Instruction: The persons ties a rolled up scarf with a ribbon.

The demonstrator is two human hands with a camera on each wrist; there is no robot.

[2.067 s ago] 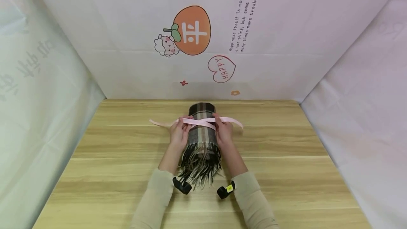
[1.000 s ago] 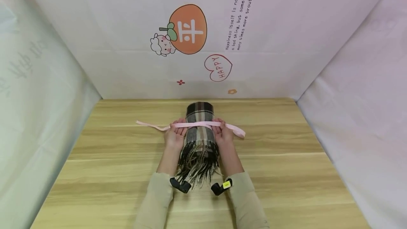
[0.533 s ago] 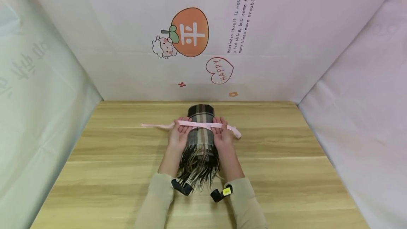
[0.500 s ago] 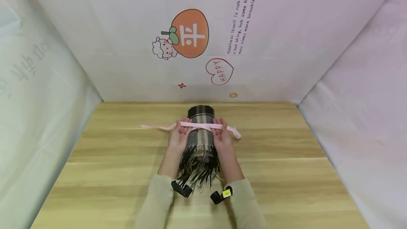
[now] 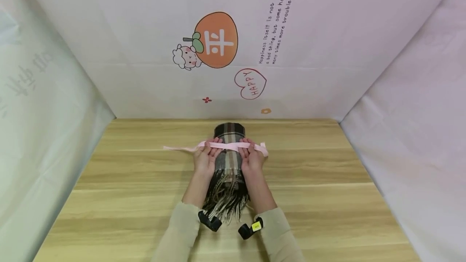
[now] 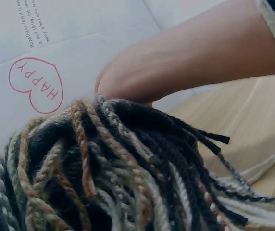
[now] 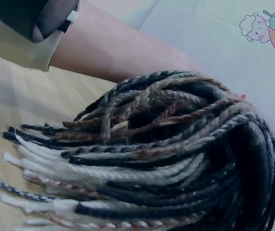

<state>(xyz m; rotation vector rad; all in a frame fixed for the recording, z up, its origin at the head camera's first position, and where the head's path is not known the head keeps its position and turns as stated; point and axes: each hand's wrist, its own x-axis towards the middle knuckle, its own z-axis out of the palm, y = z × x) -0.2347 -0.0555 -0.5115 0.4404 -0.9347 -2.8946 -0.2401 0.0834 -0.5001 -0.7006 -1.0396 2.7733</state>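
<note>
A rolled plaid scarf (image 5: pixel 228 161) in black, grey, white and brown lies on the table, its fringe toward the person. Round its upper half runs a pink ribbon (image 5: pixel 231 146), crossed on top. My left hand (image 5: pixel 204 161) pinches the ribbon's left part between thumb and fingers, beside the roll. On the opposite side my right hand (image 5: pixel 252 161) pinches the right part, palm turned up. Loose ribbon tails reach past both hands, the left one longer. Twisted fringe strands (image 6: pixel 137 163) fill the left wrist view, and the fringe (image 7: pixel 166 144) hides the fingers in the right wrist view.
The wooden table (image 5: pixel 320 181) ends at a white printed backdrop (image 5: pixel 309 88) just behind the scarf. White sheets (image 5: pixel 47 104) hang along both sides. A black wrist camera (image 5: pixel 210 221) sits on each sleeve, close to the fringe ends.
The hands first drew apart, pulling the ribbon's crossing narrower, then came closer together over the roll's sides. The right ribbon tail has shortened and now bends beside the right hand.
</note>
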